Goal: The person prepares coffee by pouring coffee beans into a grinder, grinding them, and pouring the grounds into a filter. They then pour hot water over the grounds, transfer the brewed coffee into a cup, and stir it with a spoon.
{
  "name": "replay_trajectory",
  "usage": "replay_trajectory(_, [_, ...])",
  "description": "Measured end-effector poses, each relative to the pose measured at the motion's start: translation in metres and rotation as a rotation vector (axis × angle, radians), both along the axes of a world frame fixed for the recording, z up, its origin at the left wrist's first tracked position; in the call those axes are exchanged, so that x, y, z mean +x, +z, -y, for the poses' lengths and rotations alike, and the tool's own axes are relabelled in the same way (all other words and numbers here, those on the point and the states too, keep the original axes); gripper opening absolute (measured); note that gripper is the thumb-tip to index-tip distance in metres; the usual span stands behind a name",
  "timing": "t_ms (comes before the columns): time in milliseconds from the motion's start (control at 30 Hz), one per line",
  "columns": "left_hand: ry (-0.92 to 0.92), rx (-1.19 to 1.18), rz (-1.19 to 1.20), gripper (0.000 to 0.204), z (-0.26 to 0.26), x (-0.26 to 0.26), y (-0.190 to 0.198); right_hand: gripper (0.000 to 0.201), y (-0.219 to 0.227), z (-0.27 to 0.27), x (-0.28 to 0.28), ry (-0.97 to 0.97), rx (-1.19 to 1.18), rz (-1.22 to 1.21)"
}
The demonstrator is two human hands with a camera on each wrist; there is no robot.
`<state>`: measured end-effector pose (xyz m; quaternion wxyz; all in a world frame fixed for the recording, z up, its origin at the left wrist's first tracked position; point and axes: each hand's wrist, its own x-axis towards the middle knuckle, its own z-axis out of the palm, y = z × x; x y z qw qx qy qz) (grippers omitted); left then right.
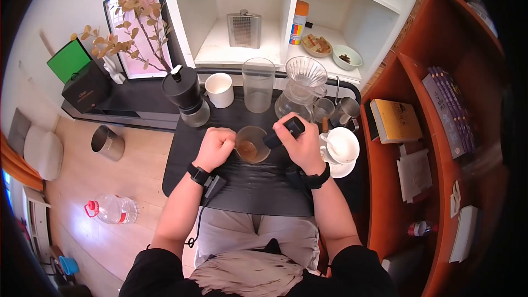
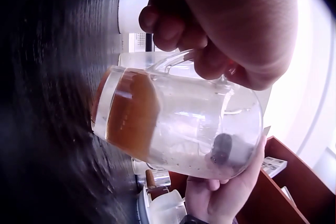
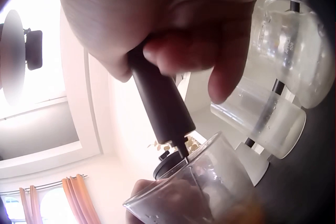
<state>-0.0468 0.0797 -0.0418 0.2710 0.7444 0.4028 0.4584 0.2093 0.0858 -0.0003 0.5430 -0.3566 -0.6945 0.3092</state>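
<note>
A glass jug (image 1: 253, 153) with brown liquid (image 2: 131, 113) in its bottom stands tilted or upright on the black table; which, I cannot tell. My left hand (image 1: 217, 146) grips its handle at the left, seen in the left wrist view as curled fingers (image 2: 176, 32). Over the jug's right side, my right hand (image 1: 301, 142) holds a black cylindrical device (image 1: 285, 132). In the right wrist view, the device (image 3: 161, 106) points down and its thin metal shaft enters the mouth of the jug (image 3: 210, 182). The shaft's lower end is blurred.
Behind the jug stand a black grinder (image 1: 183, 91), a white cup (image 1: 220, 91), a tall clear cylinder (image 1: 258, 85) and a glass dripper (image 1: 306, 74) on a carafe. To the right are a metal pitcher (image 1: 346, 109) and a white cup with a spoon (image 1: 345, 146).
</note>
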Motion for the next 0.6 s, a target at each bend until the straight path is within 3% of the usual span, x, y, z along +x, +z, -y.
replay_trajectory(467, [0.011,-0.005,-0.005,0.018,-0.0008,0.0004,-0.0010,0.018,0.0036,0.0013,-0.0010,-0.037,0.018,0.042])
replay_trajectory(600, [0.016,0.004,0.011,0.019,-0.0019,0.0004,-0.0028,0.022,0.0069,0.0073,-0.0059,0.049,-0.211,-0.080])
